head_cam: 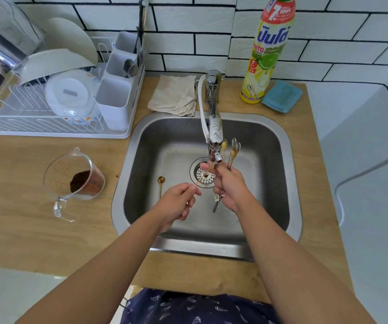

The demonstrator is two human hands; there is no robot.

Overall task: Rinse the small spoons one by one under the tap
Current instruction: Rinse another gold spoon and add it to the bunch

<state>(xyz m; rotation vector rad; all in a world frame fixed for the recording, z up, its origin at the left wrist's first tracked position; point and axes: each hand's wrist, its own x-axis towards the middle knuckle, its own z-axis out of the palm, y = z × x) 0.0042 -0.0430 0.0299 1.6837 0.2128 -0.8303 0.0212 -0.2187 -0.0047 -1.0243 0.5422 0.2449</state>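
Note:
Over the steel sink (281,146), my left hand (175,203) pinches the handle end of a thin gold spoon (202,177), whose bowl reaches up under the tap (214,136) spout. My right hand (229,185) grips a bunch of small spoons (231,152), bowls pointing up beside the spout and handle ends sticking out below the fist. Its fingertips touch the bowl of the gold spoon near the spout. One more gold spoon (160,186) lies on the sink floor to the left of the drain (203,175).
A clear measuring jug (76,181) with brown powder stands on the wooden counter to the left. A white dish rack (55,101) with bowls sits at the back left. Behind the sink are a folded cloth (174,94), a dish-soap bottle (269,52) and a blue sponge (281,97).

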